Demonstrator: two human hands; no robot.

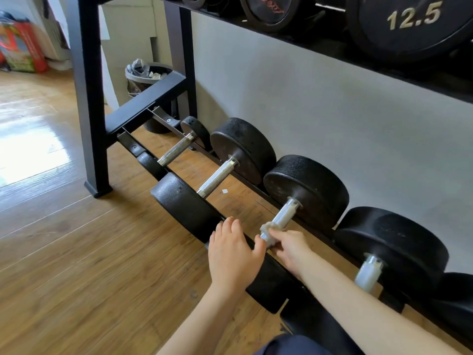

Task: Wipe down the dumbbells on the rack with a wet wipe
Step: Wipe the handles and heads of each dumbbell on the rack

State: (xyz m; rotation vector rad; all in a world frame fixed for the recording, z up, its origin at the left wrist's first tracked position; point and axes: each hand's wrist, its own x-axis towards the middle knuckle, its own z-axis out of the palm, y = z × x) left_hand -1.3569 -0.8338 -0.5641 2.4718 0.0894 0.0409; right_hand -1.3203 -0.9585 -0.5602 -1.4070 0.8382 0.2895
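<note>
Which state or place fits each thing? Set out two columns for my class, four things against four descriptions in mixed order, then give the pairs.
Things:
1. left hand
2. right hand
3. bin
4. 12.5 plate

Descriptions:
A. on the upper shelf
B. behind the rack leg, on the floor
C. rests on a dumbbell's near head
D. holds a wipe on a dumbbell handle

Pairs: 1-C, 2-D, 3-B, 4-A
</note>
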